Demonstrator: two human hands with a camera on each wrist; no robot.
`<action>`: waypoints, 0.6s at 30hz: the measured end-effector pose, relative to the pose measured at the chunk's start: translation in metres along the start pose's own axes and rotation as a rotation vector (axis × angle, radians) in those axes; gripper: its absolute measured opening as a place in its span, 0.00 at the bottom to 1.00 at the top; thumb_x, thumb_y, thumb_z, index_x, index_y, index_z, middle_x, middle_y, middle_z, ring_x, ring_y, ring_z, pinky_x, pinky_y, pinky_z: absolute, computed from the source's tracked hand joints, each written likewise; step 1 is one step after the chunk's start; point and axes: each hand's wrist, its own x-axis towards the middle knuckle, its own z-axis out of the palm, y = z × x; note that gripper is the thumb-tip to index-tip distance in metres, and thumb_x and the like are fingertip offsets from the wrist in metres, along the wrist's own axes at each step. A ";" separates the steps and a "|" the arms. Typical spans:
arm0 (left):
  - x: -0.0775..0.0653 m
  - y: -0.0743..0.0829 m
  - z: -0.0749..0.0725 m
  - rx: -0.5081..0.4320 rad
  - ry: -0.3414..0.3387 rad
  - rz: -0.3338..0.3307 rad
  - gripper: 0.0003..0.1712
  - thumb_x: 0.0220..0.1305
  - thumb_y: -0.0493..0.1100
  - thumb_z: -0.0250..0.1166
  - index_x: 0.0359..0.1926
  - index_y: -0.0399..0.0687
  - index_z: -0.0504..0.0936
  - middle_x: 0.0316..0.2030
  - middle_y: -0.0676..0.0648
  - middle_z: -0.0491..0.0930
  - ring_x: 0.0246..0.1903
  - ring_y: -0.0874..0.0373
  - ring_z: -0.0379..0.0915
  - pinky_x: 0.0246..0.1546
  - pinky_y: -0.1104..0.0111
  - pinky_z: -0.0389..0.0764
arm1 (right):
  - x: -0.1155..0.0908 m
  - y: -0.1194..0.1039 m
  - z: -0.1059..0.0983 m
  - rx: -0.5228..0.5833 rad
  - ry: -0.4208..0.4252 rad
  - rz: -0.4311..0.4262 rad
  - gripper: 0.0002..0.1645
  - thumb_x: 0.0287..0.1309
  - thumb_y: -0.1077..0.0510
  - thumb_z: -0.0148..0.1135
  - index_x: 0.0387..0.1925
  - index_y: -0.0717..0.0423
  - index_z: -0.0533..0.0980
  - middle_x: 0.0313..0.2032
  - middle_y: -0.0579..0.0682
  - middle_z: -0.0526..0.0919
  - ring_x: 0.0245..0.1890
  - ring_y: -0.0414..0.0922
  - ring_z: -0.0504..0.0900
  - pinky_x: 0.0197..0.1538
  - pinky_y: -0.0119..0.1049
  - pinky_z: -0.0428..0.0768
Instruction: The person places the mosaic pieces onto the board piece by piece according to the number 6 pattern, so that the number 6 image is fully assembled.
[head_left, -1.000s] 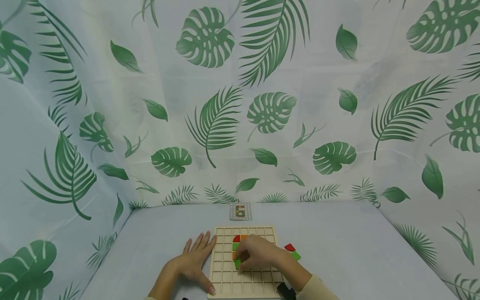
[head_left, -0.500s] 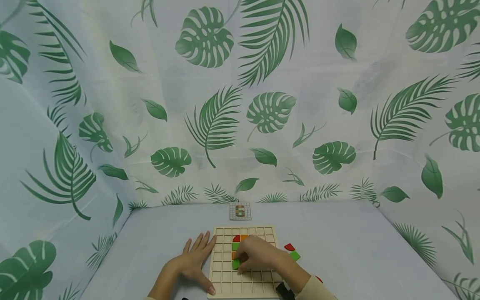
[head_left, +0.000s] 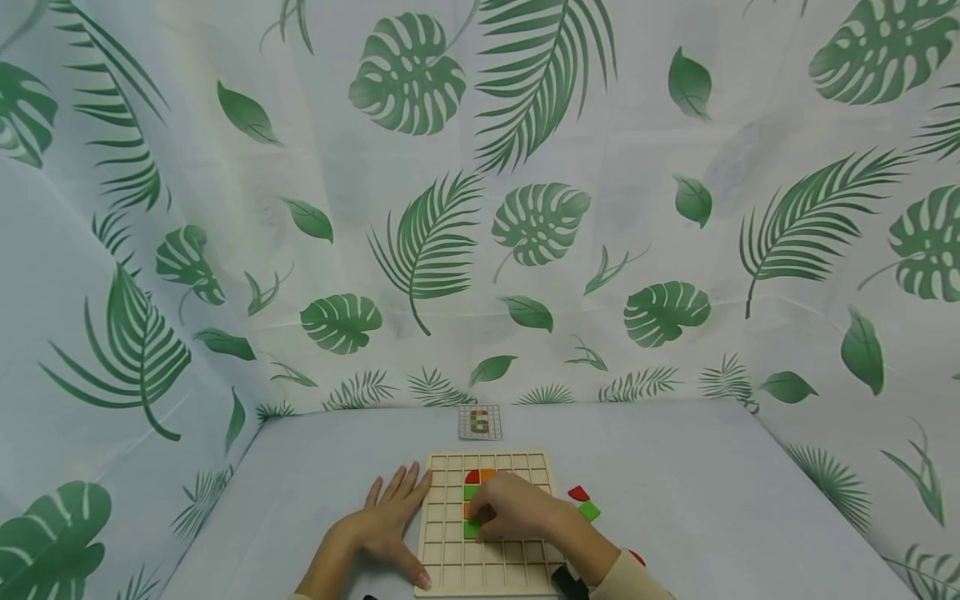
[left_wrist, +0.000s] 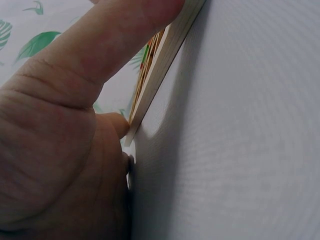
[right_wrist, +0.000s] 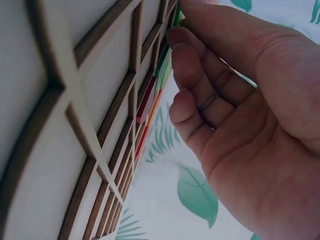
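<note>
A wooden grid board [head_left: 446,575] lies on the table. My left hand [head_left: 386,518] rests beside it with fingers spread, fingertips and thumb [left_wrist: 125,35] at its left edge. Over the board's middle, my right hand [head_left: 517,505] has curled fingers, with thumb and fingertips on a green square tile [head_left: 471,530] lying in a grid cell. Above that tile, one column holds an orange piece [head_left: 468,510], a green tile [head_left: 471,492] and a red rounded piece [head_left: 472,477]. Another orange piece [head_left: 488,474] sits right of the red one. The right hand hides cells beneath it.
A small card [head_left: 480,422] with a coloured block figure on a grid lies behind the board. Right of the board are a loose red piece [head_left: 578,493] and a green piece [head_left: 589,511]. Another red piece [head_left: 637,557] shows by the right sleeve. Leaf-printed cloth walls surround the table.
The green tile under my right fingertips was tilted a second ago and now lies square in its cell. My right hand has barely shifted; the left hand has stayed put.
</note>
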 end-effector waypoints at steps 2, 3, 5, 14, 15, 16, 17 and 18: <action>0.000 0.000 0.000 0.000 0.002 0.003 0.89 0.30 0.75 0.84 0.84 0.49 0.42 0.84 0.36 0.33 0.83 0.35 0.25 0.76 0.31 0.29 | 0.000 0.000 0.000 -0.004 -0.001 0.001 0.09 0.53 0.56 0.81 0.37 0.50 0.90 0.31 0.36 0.89 0.28 0.24 0.78 0.34 0.21 0.78; 0.000 0.000 0.000 -0.001 0.002 0.004 0.89 0.30 0.75 0.84 0.84 0.49 0.42 0.84 0.36 0.33 0.83 0.35 0.25 0.76 0.31 0.29 | 0.000 0.000 0.001 -0.001 -0.004 0.006 0.09 0.53 0.56 0.81 0.37 0.50 0.90 0.30 0.36 0.89 0.28 0.24 0.78 0.34 0.21 0.78; 0.000 0.000 0.000 0.000 0.004 0.005 0.89 0.30 0.75 0.83 0.84 0.49 0.42 0.84 0.35 0.33 0.83 0.35 0.25 0.76 0.31 0.29 | 0.000 0.000 0.000 -0.001 -0.009 0.013 0.08 0.53 0.56 0.81 0.36 0.49 0.90 0.30 0.36 0.89 0.28 0.24 0.78 0.35 0.21 0.78; 0.001 -0.001 0.001 0.001 0.002 -0.009 0.89 0.29 0.76 0.83 0.85 0.50 0.42 0.84 0.37 0.33 0.83 0.36 0.25 0.77 0.32 0.29 | -0.001 0.005 0.000 0.001 -0.010 0.022 0.08 0.54 0.56 0.80 0.38 0.48 0.89 0.31 0.34 0.88 0.29 0.24 0.79 0.36 0.21 0.79; 0.001 -0.001 0.001 0.001 0.003 -0.009 0.89 0.29 0.76 0.83 0.85 0.50 0.42 0.84 0.37 0.33 0.83 0.36 0.25 0.77 0.32 0.29 | -0.001 0.006 0.001 0.006 -0.009 0.025 0.08 0.55 0.56 0.80 0.38 0.47 0.89 0.31 0.33 0.87 0.29 0.24 0.79 0.36 0.22 0.79; 0.001 -0.001 0.001 0.000 0.002 -0.009 0.89 0.29 0.76 0.84 0.85 0.50 0.42 0.84 0.37 0.33 0.83 0.36 0.25 0.77 0.32 0.29 | -0.002 0.007 0.000 0.008 -0.004 0.028 0.08 0.55 0.56 0.79 0.38 0.47 0.89 0.30 0.32 0.86 0.29 0.25 0.78 0.35 0.23 0.79; 0.001 -0.002 0.002 0.000 0.002 -0.009 0.89 0.29 0.76 0.84 0.85 0.50 0.42 0.84 0.37 0.33 0.83 0.36 0.25 0.77 0.32 0.29 | -0.002 0.008 0.000 0.014 0.000 0.038 0.08 0.56 0.55 0.79 0.39 0.47 0.89 0.30 0.31 0.86 0.28 0.26 0.78 0.35 0.23 0.79; 0.001 -0.002 0.002 -0.001 0.002 -0.009 0.89 0.29 0.76 0.84 0.85 0.50 0.42 0.84 0.37 0.33 0.83 0.36 0.25 0.76 0.32 0.29 | -0.003 0.009 -0.001 0.019 0.004 0.047 0.09 0.56 0.55 0.78 0.40 0.47 0.89 0.30 0.31 0.85 0.28 0.26 0.77 0.35 0.24 0.79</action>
